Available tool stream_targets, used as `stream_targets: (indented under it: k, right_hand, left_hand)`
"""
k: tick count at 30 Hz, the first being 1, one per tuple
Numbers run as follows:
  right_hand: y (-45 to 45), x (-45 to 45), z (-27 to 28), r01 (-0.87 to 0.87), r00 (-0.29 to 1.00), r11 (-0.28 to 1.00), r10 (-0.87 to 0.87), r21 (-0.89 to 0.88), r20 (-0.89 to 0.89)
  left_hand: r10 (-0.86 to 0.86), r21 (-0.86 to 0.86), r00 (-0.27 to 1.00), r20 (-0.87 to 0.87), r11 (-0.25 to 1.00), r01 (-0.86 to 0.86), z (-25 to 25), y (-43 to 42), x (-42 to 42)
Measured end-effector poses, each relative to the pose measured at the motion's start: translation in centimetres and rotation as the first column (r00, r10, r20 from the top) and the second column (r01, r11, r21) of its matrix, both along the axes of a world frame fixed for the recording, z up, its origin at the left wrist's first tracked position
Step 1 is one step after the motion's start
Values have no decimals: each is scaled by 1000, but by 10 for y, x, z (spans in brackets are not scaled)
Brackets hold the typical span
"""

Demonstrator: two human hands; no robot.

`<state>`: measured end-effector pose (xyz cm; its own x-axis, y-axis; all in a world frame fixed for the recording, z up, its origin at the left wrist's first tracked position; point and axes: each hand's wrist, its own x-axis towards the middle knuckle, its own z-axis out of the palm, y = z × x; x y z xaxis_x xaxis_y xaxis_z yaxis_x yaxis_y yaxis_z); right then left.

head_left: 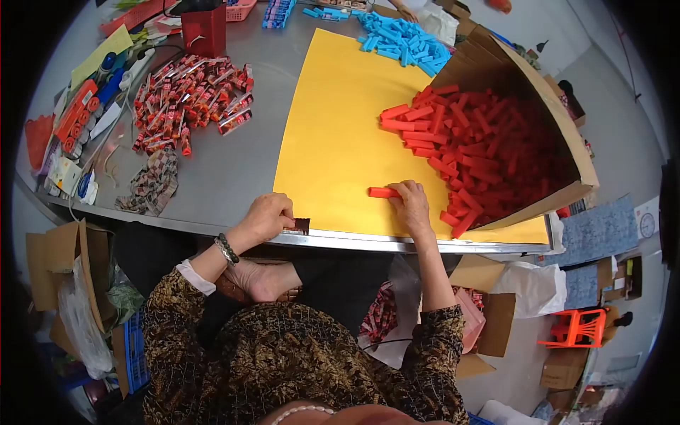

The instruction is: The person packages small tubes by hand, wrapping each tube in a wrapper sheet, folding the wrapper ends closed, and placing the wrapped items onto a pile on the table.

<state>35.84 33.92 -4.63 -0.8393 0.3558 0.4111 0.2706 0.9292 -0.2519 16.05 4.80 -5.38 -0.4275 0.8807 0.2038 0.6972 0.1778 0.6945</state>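
My right hand (412,207) is closed on one end of a red rectangular stick (383,192), just above the yellow sheet (336,127). Near the table's front edge, my left hand (266,217) pinches a small dark brown piece (302,226), perhaps a printed sleeve; its kind is too small to tell. Right of my right hand, many similar red sticks (453,134) spill from a cardboard box (520,64) lying on its side with its mouth facing me. To the left lies a heap of red printed, wrapped sticks (188,99).
Blue sticks (404,39) are piled at the far end, where another person's hand (406,10) shows. A red container (203,30) stands behind the wrapped heap. A crumpled checked cloth (151,183) lies at front left. Markers and tape rolls (78,120) line the left edge.
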Motion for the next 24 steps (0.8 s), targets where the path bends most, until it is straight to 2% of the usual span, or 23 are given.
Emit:
stream_targets:
  k: [3,4,6,9,10,13,16,20,24]
  right_hand:
    - [-4,1,5,-32,999,999,32,-19,34]
    - [-5,1,7,-46,999,992,45,-119,-12]
    - [-11,0,12,-82,993,944,52,-318,-103]
    - [-21,-5,29,-75,991,857,6,-509,-136]
    - [-27,-8,35,-82,989,849,4,-522,-148]
    - [-42,-20,46,-73,993,865,19,-496,-115]
    - [-53,-28,46,-135,988,878,88,-458,-124]
    - [-61,-34,43,-156,985,852,96,-499,-143]
    - [-63,-34,47,-152,986,844,91,-514,-143]
  left_hand:
    - [42,2,997,63,999,-42,6,0,3]
    - [59,-7,994,94,998,-59,8,-1,5]
    - [45,14,999,11,999,-45,5,-3,4]
    - [46,59,989,-139,998,-38,7,-5,5]
    - [50,76,980,-193,996,-36,9,-5,6]
    - [72,80,982,-173,995,-59,3,-2,3]
    - [74,110,926,-371,993,-35,9,-5,5]
    - [97,102,970,-225,992,-75,4,-6,7]
    - [111,94,964,-242,991,-90,10,-9,6]
